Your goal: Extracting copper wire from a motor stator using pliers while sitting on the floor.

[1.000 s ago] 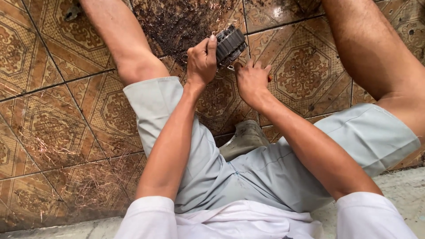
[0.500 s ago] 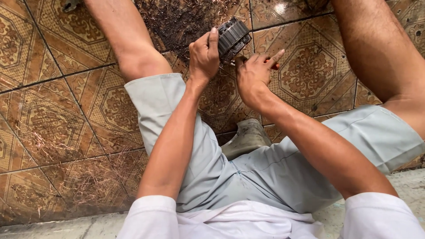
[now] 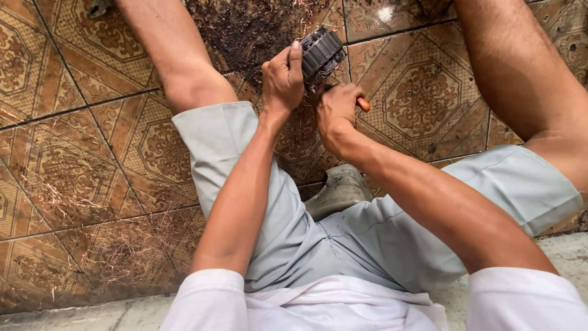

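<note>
Left hand [image 3: 282,76] was clenched round a dark ribbed motor core [image 3: 321,50], a slotted metal cylinder, holding it just above the tiled floor [image 3: 92,153] between the person's spread knees; right hand [image 3: 334,113] was closed on a tool with an orange handle [image 3: 363,104], only the handle end showed, tip hidden behind the fingers and pointed at the core's lower edge; so both hands were grasping, none slack. Judgement on doing it well: the core needed a firm brace, ideally seated on the floor rather than floating, thumb kept off the slot being worked; tool was best driven along the slot away from the holding hand, short controlled strokes, since a slip would run straight into the left fingers. Thin copper-coloured wire strands [image 3: 79,202] lay scattered over the tiles, thick dark debris patch [image 3: 245,27] just behind the core; a grey block-like seat [image 3: 340,190] sat under the person. Containers: none in view; loose strands were simply on the floor, not collected in anything.
</note>
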